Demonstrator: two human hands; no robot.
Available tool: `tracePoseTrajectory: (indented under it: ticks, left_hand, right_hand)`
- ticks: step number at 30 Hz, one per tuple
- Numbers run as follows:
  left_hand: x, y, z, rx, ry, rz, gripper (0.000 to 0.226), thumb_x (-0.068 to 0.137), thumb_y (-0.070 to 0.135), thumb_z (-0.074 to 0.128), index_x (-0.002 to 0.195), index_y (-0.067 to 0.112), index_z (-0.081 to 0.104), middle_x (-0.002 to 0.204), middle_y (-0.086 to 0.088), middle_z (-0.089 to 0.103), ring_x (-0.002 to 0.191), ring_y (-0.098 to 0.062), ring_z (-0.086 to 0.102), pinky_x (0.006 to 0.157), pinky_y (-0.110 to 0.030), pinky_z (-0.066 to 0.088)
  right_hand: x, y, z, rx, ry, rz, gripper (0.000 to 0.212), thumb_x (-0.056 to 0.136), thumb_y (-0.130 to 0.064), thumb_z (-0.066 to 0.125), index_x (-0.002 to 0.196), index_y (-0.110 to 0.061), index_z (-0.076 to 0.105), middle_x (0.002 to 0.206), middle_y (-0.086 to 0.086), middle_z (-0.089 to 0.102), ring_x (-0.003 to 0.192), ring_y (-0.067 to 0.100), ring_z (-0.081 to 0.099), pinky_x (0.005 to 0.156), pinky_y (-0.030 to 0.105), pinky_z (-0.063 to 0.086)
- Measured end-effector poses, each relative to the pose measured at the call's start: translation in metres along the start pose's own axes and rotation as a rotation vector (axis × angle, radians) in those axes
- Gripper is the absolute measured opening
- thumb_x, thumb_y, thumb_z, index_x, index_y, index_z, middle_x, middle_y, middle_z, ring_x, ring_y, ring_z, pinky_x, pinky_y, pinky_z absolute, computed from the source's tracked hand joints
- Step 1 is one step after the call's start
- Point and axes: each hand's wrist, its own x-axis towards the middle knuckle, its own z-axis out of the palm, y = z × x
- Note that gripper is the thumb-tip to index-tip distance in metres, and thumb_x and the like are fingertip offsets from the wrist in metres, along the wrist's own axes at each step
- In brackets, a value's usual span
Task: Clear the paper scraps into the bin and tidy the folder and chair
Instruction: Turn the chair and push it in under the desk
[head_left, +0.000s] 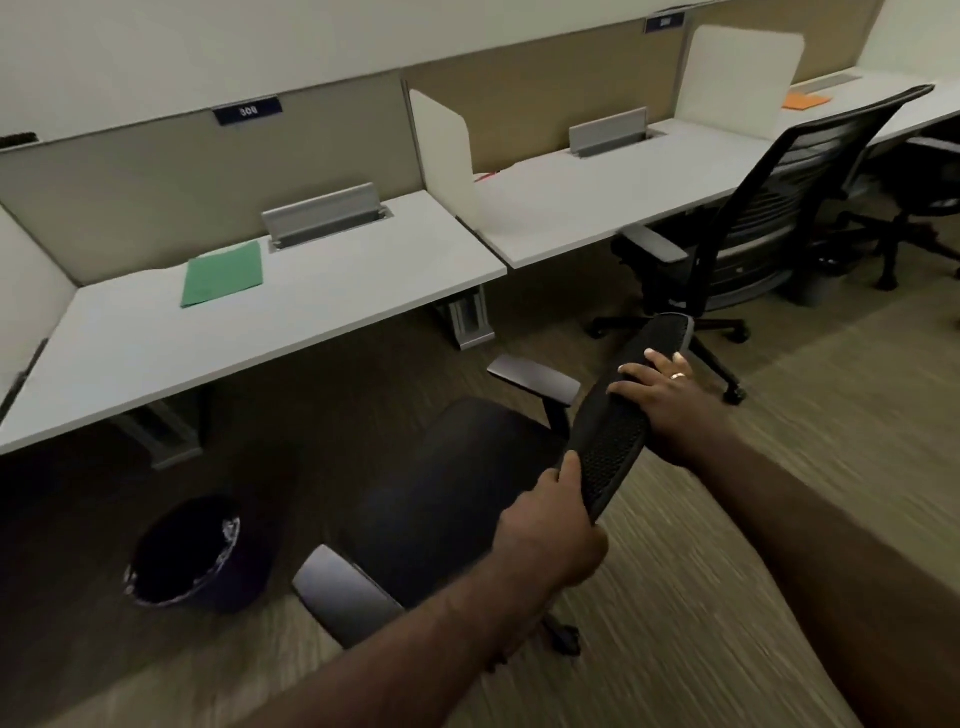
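Observation:
A black office chair (441, 493) stands on the carpet in front of the near desk (260, 338), its seat facing the desk. My left hand (550, 530) grips the lower end of the chair's mesh backrest top edge (618, 431). My right hand (665, 395) is clamped over the same edge farther along. A green folder (223, 274) lies flat on the desk near the back. A dark bin (192, 556) with a liner stands on the floor at the left, under the desk's front edge. No paper scraps show on the desk.
A second black chair (753, 218) is tucked at the neighbouring desk (571, 208) on the right, and a third chair (930, 208) stands farther right. White dividers (441, 150) separate the desks. An orange folder (805, 100) lies on the far desk. Open carpet stretches at the lower right.

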Motion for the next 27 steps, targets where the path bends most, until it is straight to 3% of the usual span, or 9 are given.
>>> tracePoseTrajectory:
  ticks: [13, 20, 27]
  left_hand:
    - [0.013, -0.051, -0.043, -0.013, 0.053, 0.054, 0.085, 0.083, 0.036, 0.059, 0.151, 0.034, 0.008, 0.143, 0.004, 0.040, 0.119, -0.024, 0.051, 0.095, -0.042, 0.047]
    - [0.013, -0.115, -0.083, 0.028, 0.047, 0.028, 0.085, 0.079, 0.034, 0.059, 0.148, 0.044, 0.011, 0.143, 0.008, 0.044, 0.118, -0.017, 0.052, 0.092, -0.033, 0.045]
    - [0.011, -0.198, -0.131, 0.106, -0.016, 0.003, 0.083, 0.078, 0.033, 0.060, 0.143, 0.054, 0.013, 0.136, 0.007, 0.052, 0.109, -0.016, 0.057, 0.089, -0.034, 0.050]
  right_hand:
    - [0.048, -0.036, 0.003, -0.042, -0.037, -0.024, 0.041, 0.091, -0.033, 0.055, 0.132, -0.031, 0.053, 0.144, 0.004, 0.045, 0.142, 0.035, 0.024, 0.115, 0.052, 0.009]
    - [0.077, -0.098, 0.010, -0.085, -0.055, -0.019, 0.041, 0.090, -0.035, 0.053, 0.131, -0.032, 0.048, 0.145, 0.001, 0.042, 0.143, 0.033, 0.023, 0.115, 0.052, 0.012]
    - [0.113, -0.151, 0.015, -0.135, -0.113, -0.121, 0.051, 0.078, -0.056, 0.057, 0.126, -0.041, 0.048, 0.127, -0.002, 0.047, 0.127, 0.026, 0.038, 0.107, 0.045, 0.030]
